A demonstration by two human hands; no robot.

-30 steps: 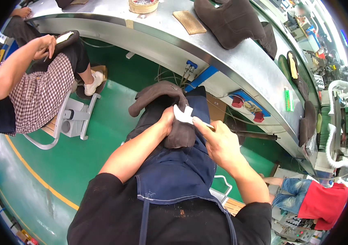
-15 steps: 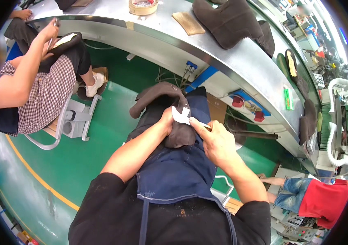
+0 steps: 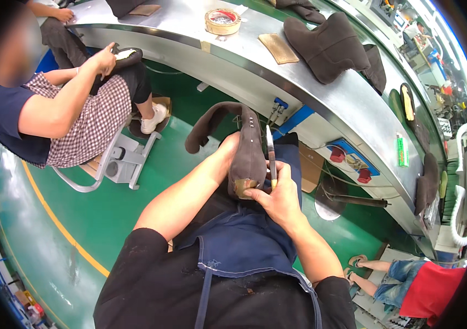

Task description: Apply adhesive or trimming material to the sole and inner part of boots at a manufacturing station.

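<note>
A dark brown suede-like boot [image 3: 248, 156] is held above my lap, its soft shaft bending away to the far left. A shiny tan-olive patch [image 3: 242, 188] covers the boot's near end. My left hand [image 3: 230, 149] grips the boot from its left side, with the fingers hidden behind it. Closed around the light handle of a flat-bladed tool, possibly a knife or spatula [image 3: 270, 143], my right hand [image 3: 282, 196] keeps the blade upright to the right of the boot. Its thumb presses on the patch.
A metal workbench [image 3: 255, 71] curves across, bearing a tape roll [image 3: 222, 23], a tan pad [image 3: 278, 49], another dark boot [image 3: 326, 48] and a green box [image 3: 402, 151]. A seated co-worker [image 3: 58, 109] is at the left. Someone in a red shirt [image 3: 431, 288] stands at lower right.
The tool's blade has left the boot and turned upright beside it. The boot has been turned, bringing its tan patch into view, and my right thumb now touches that patch.
</note>
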